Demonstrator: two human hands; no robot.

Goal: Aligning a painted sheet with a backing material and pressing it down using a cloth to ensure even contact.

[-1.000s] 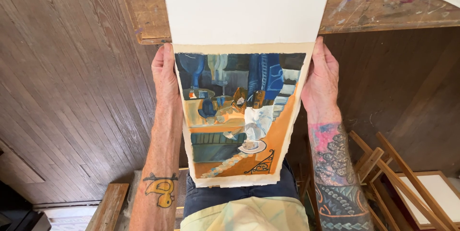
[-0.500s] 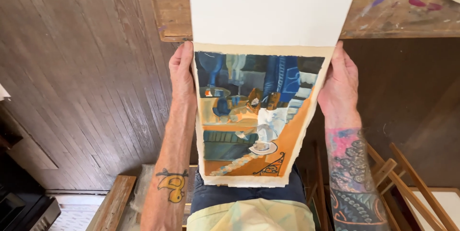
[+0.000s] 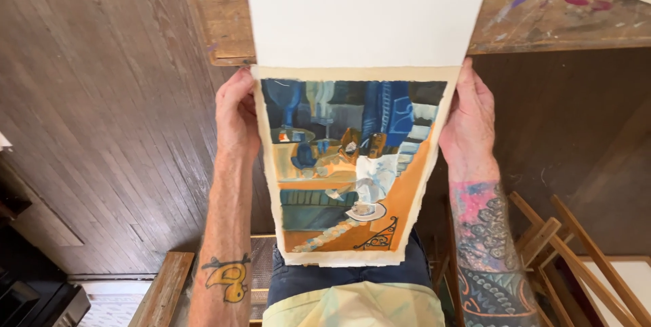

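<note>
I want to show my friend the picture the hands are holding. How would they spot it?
Find the paint-stained wooden table at the top. Below its edge, the left hand and right hand grip a painting by its sides. Unlike the blank white sheet above, it is blue and orange with ragged cream edges.

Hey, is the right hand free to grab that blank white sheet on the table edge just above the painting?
Probably not as things stand: the right hand holds the painting's right edge, while the left hand holds the other. The white sheet lies close above on the wooden table, with nothing between, but the hand is occupied.
</note>
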